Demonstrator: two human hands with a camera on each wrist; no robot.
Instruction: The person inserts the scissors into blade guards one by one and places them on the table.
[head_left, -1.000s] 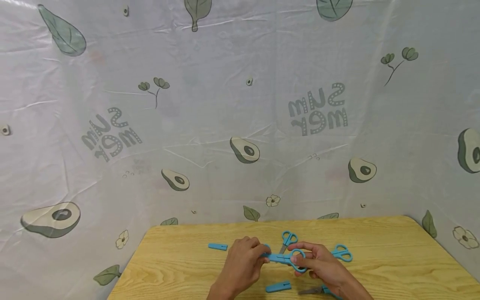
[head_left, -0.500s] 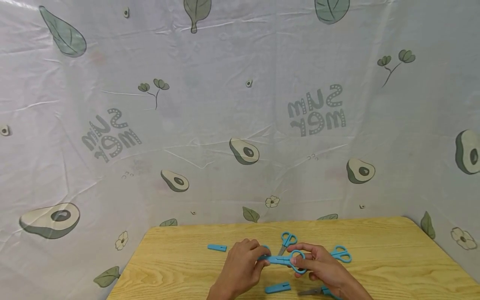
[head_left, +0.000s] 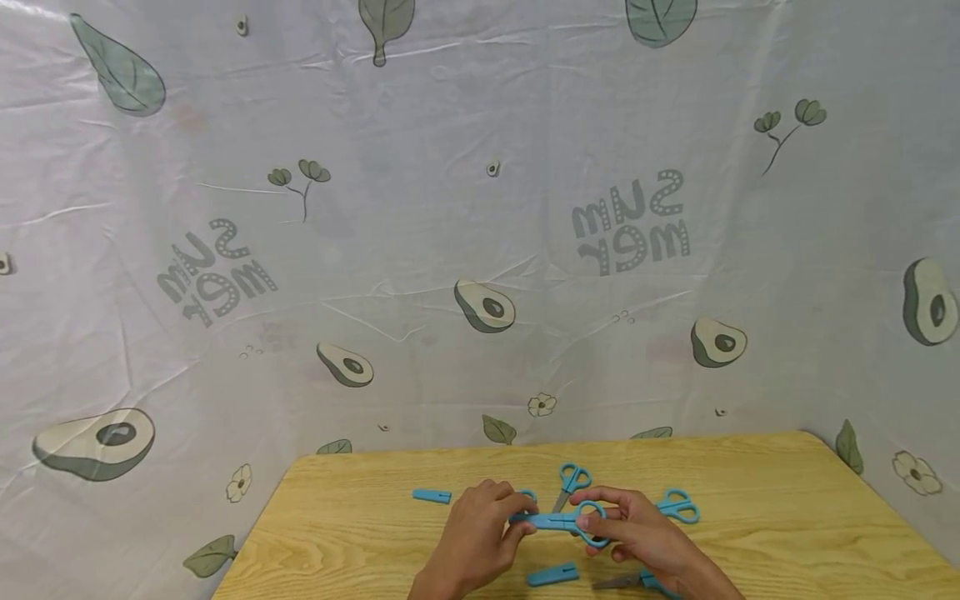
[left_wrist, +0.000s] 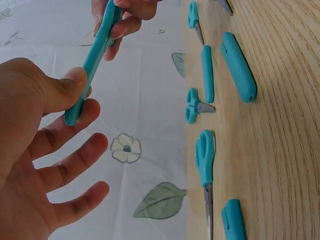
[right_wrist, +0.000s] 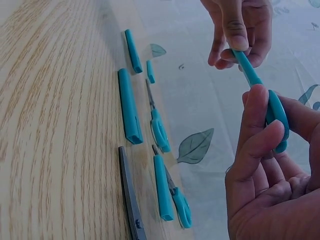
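Both hands share one pair of light-blue scissors above the table. A blue blade cover sits over its blades, up against the handles. My left hand pinches the cover's far end between thumb and index finger, with its other fingers spread apart in the left wrist view. At the other end, my right hand grips the handle loops with thumb and fingers. Behind the held pair lie bare-bladed scissors, and more scissors are partly hidden by the right hand.
On the wooden table, one loose blade cover lies left of the hands and another cover in front. Scissors with bare blades lie under the right forearm. A patterned sheet hangs behind the table.
The head view has shifted slightly. Both hands keep their hold on the covered scissors, almost still.
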